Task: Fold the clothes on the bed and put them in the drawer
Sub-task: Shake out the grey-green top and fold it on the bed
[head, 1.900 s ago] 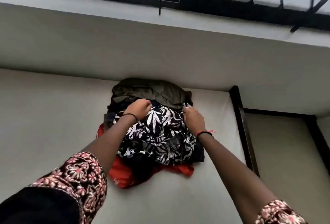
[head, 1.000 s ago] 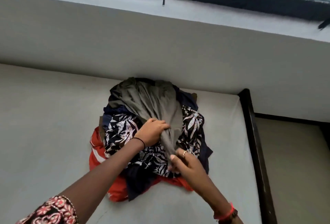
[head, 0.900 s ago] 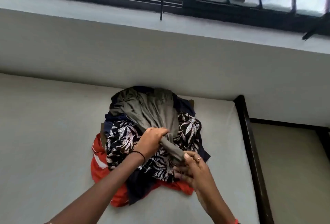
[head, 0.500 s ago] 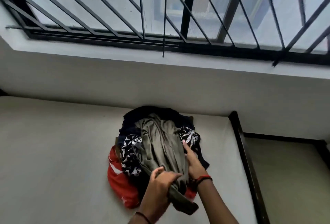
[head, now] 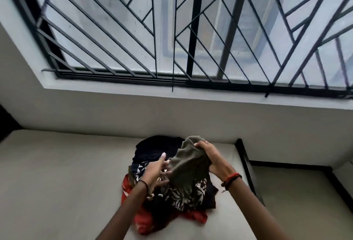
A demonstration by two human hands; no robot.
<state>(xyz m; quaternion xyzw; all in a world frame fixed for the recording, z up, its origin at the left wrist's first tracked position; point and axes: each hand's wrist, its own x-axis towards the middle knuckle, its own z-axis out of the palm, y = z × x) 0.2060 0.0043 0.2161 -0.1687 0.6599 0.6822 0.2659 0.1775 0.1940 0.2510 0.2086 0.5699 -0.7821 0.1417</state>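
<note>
A heap of clothes lies on the pale bed (head: 57, 192): a black-and-white leaf-print piece (head: 183, 195), a dark navy piece (head: 154, 148) and a red-orange piece (head: 194, 217) at the bottom. An olive-green garment (head: 188, 165) is lifted above the heap. My right hand (head: 208, 153) grips its upper edge. My left hand (head: 156, 169) is at its left side with fingers spread, blurred, touching the cloth. No drawer is in view.
The bed's dark wooden frame (head: 246, 165) runs along the right side, with floor (head: 305, 211) beyond it. A white wall and a barred window (head: 191, 29) rise behind the bed.
The olive garment has come up off the heap. My right hand shifted to its top edge; my left hand let go of the bunched end and spread open. The view tilted up.
</note>
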